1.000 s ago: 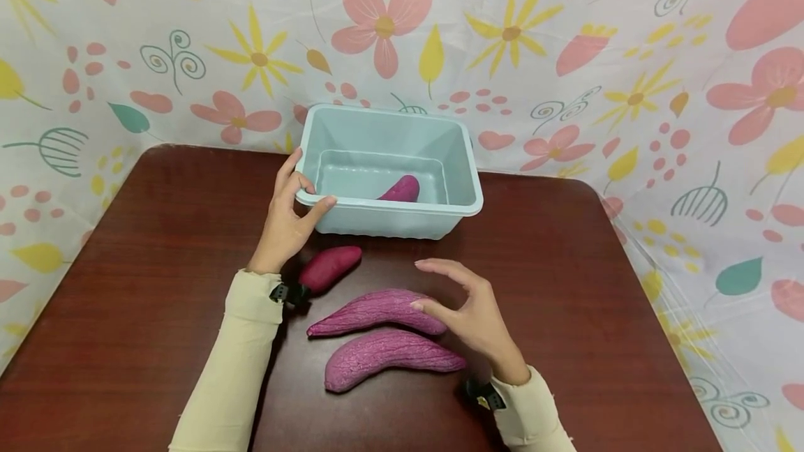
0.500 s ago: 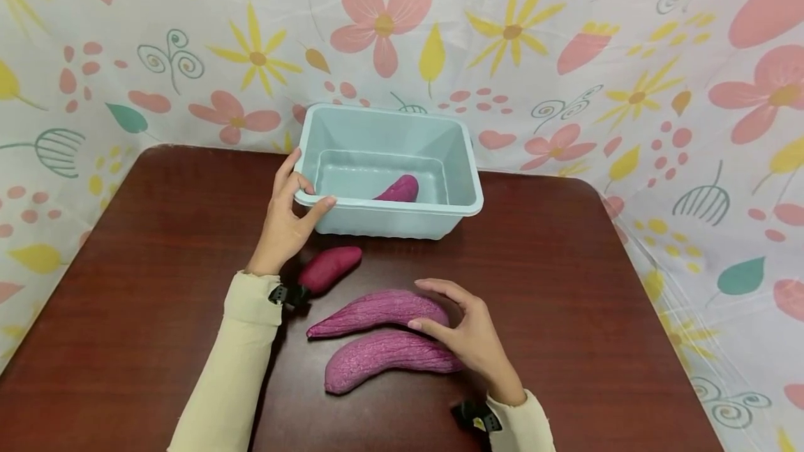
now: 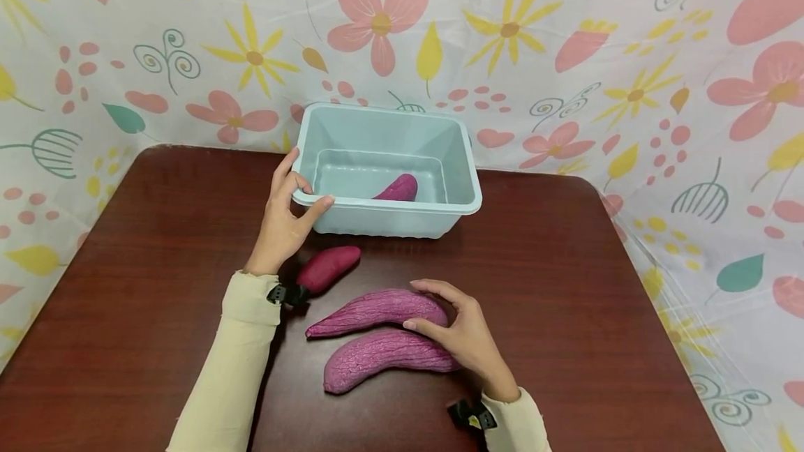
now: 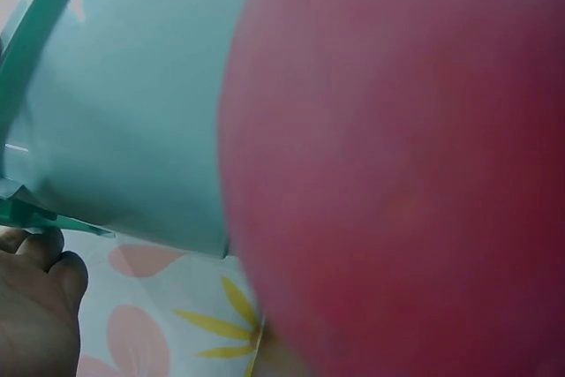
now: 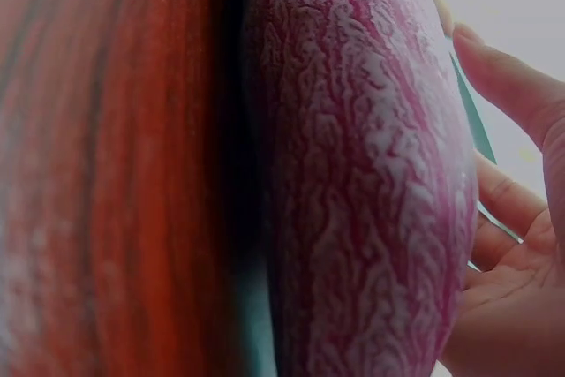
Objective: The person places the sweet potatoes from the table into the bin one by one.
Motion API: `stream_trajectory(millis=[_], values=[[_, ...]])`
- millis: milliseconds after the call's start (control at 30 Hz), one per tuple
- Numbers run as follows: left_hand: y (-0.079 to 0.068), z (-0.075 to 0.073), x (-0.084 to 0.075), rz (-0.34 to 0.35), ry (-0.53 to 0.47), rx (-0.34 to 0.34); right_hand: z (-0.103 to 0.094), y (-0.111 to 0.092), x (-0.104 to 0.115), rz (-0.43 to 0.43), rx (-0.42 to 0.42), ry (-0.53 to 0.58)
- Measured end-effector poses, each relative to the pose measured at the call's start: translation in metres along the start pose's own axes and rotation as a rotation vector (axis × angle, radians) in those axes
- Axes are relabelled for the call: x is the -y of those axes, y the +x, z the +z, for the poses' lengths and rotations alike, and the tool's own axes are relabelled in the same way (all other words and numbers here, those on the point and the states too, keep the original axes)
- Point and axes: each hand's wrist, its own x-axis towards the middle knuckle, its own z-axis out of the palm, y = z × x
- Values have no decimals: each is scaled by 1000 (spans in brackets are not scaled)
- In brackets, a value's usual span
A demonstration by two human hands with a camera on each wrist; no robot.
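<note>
My left hand (image 3: pixel 283 218) grips the front left corner of a light blue plastic basin (image 3: pixel 389 220), its thumb along the front rim. A purple sweet potato (image 3: pixel 402 187) lies inside, partly hidden by the front wall. Two curved, wrinkled purple sweet potatoes lie side by side on the table. Around the right end of the farther sweet potato (image 3: pixel 370 311), my right hand (image 3: pixel 467 333) curls, thumb on the near side and fingers on the far side. The nearer sweet potato (image 3: pixel 377 358) has its right end under that hand. In the right wrist view, the wrinkled skin (image 5: pixel 362 165) sits beside the thumb.
A smooth dark red sweet potato (image 3: pixel 329 268) lies beside my left wrist and fills much of the left wrist view. The brown table (image 3: pixel 584 284) ends at a flower-printed cloth (image 3: pixel 383 54) behind the basin.
My right hand has moved down and slightly left, closing in around the end of the farther purple sweet potato. The left hand stays on the basin corner.
</note>
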Motion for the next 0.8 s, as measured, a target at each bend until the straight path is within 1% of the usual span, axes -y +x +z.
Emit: stream_trajectory(millis=[200, 467, 800], values=[[0, -1, -1, 2, -5, -3, 0, 1, -1, 2, 6, -22], [1, 0, -1, 6, -10, -2, 2, 0, -3, 27, 13, -36], [0, 1, 0, 8, -9, -6, 3, -1, -3, 111, 18, -145]])
